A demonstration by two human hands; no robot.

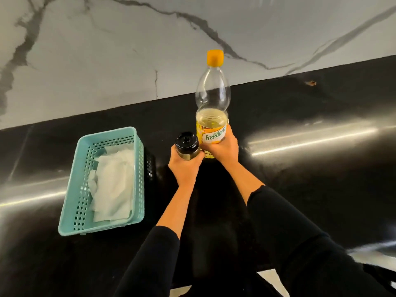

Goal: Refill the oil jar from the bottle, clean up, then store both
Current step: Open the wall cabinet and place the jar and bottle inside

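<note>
A tall clear oil bottle (212, 97) with an orange cap and a yellow label stands upright on the black counter (300, 168), about a third full of pale oil. My right hand (222, 146) grips its lower part around the label. Just to its left is a small oil jar (187, 145) with a black lid on; my left hand (185, 166) holds it around the body. Jar and bottle almost touch. The jar's contents are hidden by my fingers.
A teal perforated plastic basket (75, 200) sits on the counter to the left, with crumpled white paper towels (113, 185) inside. A white marble-patterned wall (107, 61) rises behind the counter. The counter's front edge lies near my body.
</note>
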